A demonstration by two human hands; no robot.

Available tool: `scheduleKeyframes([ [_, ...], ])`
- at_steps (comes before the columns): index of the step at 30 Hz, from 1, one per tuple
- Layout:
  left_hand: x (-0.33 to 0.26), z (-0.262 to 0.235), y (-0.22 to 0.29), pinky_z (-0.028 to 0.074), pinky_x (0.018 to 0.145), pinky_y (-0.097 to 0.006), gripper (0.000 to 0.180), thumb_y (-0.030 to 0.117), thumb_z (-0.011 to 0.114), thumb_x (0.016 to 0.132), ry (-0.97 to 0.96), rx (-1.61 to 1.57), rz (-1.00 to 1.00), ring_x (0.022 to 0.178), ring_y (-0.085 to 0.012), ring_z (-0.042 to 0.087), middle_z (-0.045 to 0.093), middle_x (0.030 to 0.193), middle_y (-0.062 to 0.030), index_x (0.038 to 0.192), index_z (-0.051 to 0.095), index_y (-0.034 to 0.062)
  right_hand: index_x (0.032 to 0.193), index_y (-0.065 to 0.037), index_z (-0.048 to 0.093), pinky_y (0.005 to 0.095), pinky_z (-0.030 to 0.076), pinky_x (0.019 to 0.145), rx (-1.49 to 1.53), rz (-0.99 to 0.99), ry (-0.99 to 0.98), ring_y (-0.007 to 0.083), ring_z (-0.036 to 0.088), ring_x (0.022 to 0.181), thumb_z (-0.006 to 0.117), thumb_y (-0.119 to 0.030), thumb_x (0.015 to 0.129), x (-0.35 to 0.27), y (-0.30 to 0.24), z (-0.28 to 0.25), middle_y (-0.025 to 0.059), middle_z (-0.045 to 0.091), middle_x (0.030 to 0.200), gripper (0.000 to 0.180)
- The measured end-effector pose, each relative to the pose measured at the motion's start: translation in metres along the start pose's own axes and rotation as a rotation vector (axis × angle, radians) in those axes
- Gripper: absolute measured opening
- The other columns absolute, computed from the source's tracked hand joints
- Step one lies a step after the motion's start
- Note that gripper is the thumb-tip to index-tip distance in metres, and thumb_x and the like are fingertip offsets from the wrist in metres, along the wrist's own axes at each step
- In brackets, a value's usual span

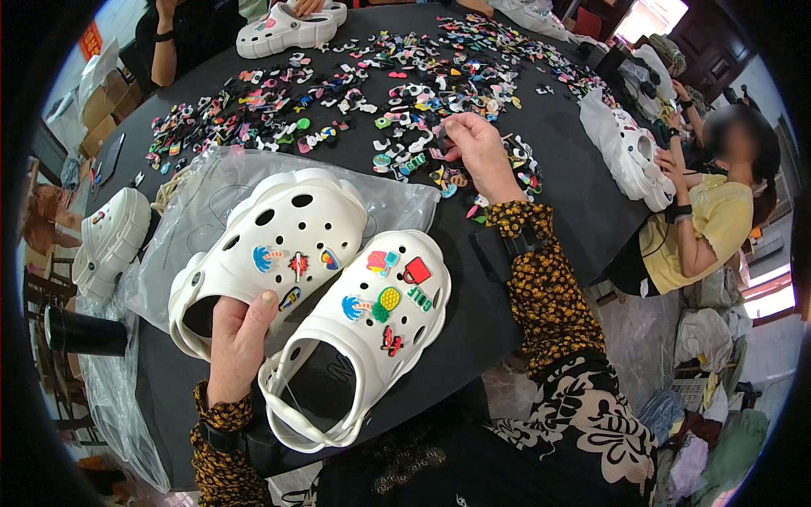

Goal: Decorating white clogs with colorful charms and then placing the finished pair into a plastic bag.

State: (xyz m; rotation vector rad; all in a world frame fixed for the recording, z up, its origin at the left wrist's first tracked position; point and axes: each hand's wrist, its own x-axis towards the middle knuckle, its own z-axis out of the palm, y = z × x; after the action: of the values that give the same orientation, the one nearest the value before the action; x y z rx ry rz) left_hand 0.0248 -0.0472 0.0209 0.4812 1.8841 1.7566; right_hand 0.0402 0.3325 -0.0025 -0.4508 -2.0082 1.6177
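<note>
From my remote seat I judge the white clog (283,237), near left, light and springy, best taken by its opening's rim, where the left hand (236,340) grips it; the right hand (479,156), curled by farther charms (411,164), holds I cannot tell what, if anything.

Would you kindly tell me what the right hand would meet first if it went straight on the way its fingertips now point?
Most likely the loose charms, which lie just beyond the right hand, though its height above them is unclear.
</note>
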Motion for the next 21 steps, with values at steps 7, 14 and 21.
scheduleKeyframes([
  [7, 0.0, 0.001, 0.0, 0.041, 0.087, -0.027, 0.04, 0.02, 0.052, 0.093, 0.008, -0.017, 0.036, 0.098, -0.013, 0.053, 0.058, 0.112, -0.0087, 0.124, 0.047, -0.0054, 0.098, -0.001, 0.057, 0.0258, 0.049, 0.056, 0.3, 0.088, -0.165, 0.0139, 0.061, 0.07, 0.052, -0.021, 0.095, -0.006, -0.011, 0.002, 0.0088, 0.063, 0.086, 0.021],
  [14, 0.001, -0.001, -0.002, 0.042, 0.087, -0.028, 0.04, 0.018, 0.052, 0.093, -0.001, 0.008, 0.007, 0.098, -0.0138, 0.053, 0.058, 0.112, -0.0092, 0.124, 0.047, -0.0056, 0.1, -0.004, 0.057, 0.0256, 0.046, 0.056, 0.394, 0.134, -0.238, 0.0121, 0.057, 0.068, 0.054, -0.028, 0.094, -0.005, -0.012, -0.001, 0.0069, 0.062, 0.086, 0.025],
  [21, 0.001, -0.001, -0.002, 0.042, 0.091, -0.03, 0.042, 0.019, 0.053, 0.093, -0.002, -0.004, 0.007, 0.104, -0.017, 0.054, 0.057, 0.117, -0.0122, 0.126, 0.045, -0.0058, 0.106, -0.002, 0.059, 0.0236, 0.047, 0.057, 0.448, 0.179, -0.279, 0.0114, 0.06, 0.071, 0.054, -0.019, 0.094, -0.008, -0.017, 0.002, 0.0067, 0.063, 0.086, 0.022],
])
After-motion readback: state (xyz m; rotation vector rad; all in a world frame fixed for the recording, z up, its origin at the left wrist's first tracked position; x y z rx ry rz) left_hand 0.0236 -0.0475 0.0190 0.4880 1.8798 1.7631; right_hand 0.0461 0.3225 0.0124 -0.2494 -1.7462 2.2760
